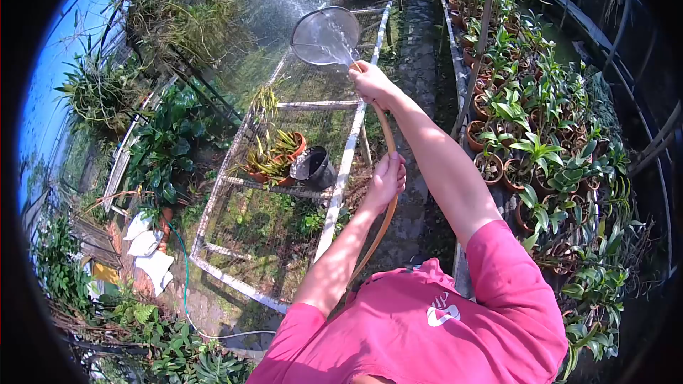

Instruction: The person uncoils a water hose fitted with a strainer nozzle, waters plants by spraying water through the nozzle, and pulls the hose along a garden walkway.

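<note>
"Why two hands on the hose (383, 231)?"

"A left hand (386, 179) wraps its midsection, seemingly bearing weight; a right hand (371, 82) pinches near its outlet end, likely steadying the jet."

"And the mesh screen (326, 35)?"

"Just beyond the right fingers, apparently breaking the stream into spray (281, 3); its support can't be made out."

"Room to move?"

"A narrow path (416, 64) between the white-railed frame (346, 160), bearing a black pot (313, 168), and crowded potted plants (535, 148)."
</note>
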Demonstrator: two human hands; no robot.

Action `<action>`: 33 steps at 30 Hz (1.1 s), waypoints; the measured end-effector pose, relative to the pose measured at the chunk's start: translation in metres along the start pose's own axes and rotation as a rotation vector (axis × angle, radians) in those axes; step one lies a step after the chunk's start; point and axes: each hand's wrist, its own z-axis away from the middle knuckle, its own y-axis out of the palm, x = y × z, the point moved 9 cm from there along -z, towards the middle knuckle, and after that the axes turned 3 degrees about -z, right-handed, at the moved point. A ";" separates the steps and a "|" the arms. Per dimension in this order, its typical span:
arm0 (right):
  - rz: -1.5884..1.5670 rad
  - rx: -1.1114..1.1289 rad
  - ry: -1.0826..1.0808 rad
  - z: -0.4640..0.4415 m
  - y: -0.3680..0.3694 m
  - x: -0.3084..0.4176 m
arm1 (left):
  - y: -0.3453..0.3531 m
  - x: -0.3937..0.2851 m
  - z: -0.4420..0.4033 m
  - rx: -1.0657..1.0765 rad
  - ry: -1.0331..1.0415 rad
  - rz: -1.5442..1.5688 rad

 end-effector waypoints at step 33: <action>-0.078 -0.214 -0.041 -0.266 -0.189 0.008 | -0.020 -0.033 -0.314 0.049 -0.006 -0.146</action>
